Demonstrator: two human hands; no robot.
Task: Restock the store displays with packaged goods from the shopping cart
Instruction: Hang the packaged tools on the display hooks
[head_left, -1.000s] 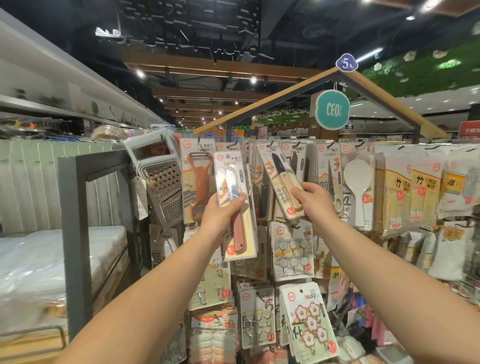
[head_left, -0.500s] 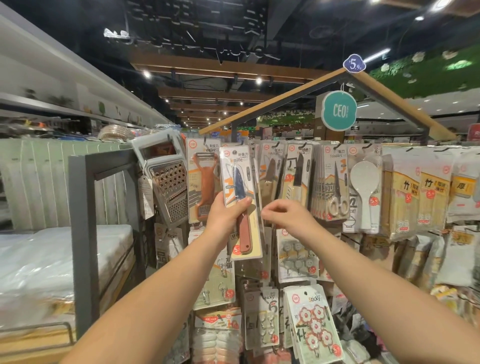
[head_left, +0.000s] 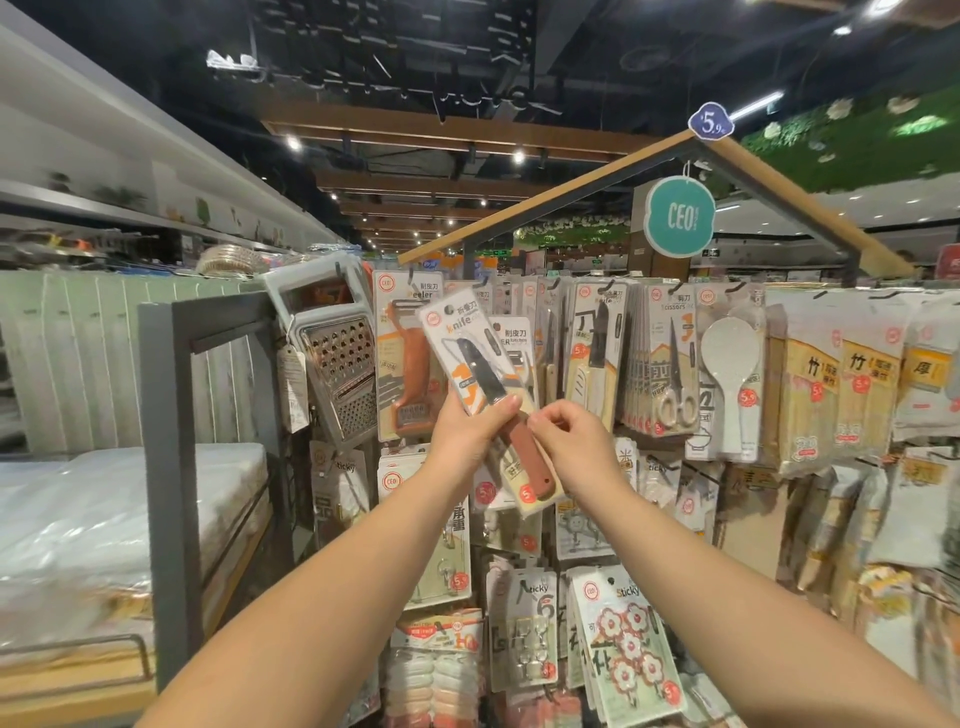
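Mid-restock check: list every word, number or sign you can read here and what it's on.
"knife": the knife pack held in the left hand.
"CEO!": round teal sign.
"5.9": blue price tag on the roof peak.
"Peeler": orange peeler pack.
"Scissors": scissors pack.
"Sticky": flower hook pack.
Chinese print and round price stickers: too small or blurred.

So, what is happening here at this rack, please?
A person is restocking a hanging display of kitchen tools. The left hand grips a carded knife package, tilted in front of the hooks, not yet hung. The right hand pinches at the package's lower edge near the reddish handle. Behind hang peelers, a grater, scissors and a white rice paddle.
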